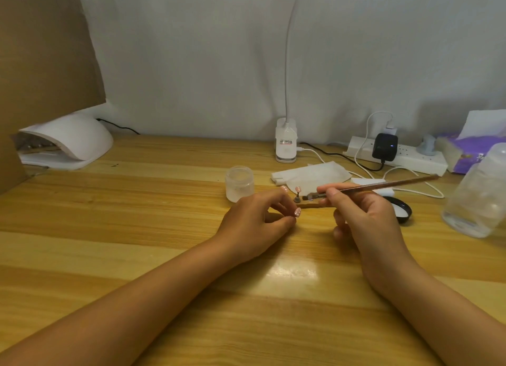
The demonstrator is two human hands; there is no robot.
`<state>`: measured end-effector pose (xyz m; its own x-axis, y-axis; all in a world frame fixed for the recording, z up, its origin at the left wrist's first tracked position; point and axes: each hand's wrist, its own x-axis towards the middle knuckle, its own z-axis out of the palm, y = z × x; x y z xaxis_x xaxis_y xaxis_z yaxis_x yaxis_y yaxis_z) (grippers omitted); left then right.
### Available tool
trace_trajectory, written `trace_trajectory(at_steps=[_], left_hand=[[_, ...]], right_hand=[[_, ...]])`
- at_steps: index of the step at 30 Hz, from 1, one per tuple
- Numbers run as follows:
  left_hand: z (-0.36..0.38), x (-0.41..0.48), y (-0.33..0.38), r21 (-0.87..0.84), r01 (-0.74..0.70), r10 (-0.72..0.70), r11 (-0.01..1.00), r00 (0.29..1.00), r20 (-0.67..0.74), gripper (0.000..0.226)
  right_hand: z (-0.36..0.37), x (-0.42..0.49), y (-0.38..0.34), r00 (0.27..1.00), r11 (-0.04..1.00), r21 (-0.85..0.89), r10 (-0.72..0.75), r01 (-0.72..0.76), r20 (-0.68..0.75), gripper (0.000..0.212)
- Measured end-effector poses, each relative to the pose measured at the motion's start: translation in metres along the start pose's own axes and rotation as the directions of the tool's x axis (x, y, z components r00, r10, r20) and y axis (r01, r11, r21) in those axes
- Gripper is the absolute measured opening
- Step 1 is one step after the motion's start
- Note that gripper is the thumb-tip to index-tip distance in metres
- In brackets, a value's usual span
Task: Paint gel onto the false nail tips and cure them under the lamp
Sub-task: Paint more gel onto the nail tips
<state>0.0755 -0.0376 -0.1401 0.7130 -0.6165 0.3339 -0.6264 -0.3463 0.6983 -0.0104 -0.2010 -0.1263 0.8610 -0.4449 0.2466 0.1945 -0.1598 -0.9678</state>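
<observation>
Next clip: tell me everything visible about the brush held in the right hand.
The brush is long and very thin: a reddish-brown handle, a short metallic-looking ferrule and a small dark tip. The right hand pinches it near the ferrule between thumb and fingers, pen-style. It lies nearly level, handle end pointing right and slightly up, tip pointing left beside a small false nail tip on a stand. Whether the bristles touch anything is too small to tell.
</observation>
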Motion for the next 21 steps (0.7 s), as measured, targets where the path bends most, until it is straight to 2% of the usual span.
trace_trajectory(at_steps=[3,13,21], left_hand=[[0.0005,0.0004,-0.0011,-0.009,-0.007,0.007,1.0,1.0,0.005,0.008],[-0.0006,0.0002,0.0002,-0.008,-0.005,0.006,1.0,0.999,0.031,0.008],[-0.0008,0.0002,0.0009,-0.027,-0.013,0.014,1.0,0.999,0.049,0.008]], right_hand=[[0.0016,0.0013,0.0014,1.0,1.0,-0.013,0.019,-0.02,-0.018,0.015],[0.0035,0.0,0.0027,0.998,0.993,-0.118,-0.006,0.014,0.063,0.017],[0.0025,0.0011,0.0059,0.999,0.988,-0.151,-0.023,0.028,0.032,0.015]])
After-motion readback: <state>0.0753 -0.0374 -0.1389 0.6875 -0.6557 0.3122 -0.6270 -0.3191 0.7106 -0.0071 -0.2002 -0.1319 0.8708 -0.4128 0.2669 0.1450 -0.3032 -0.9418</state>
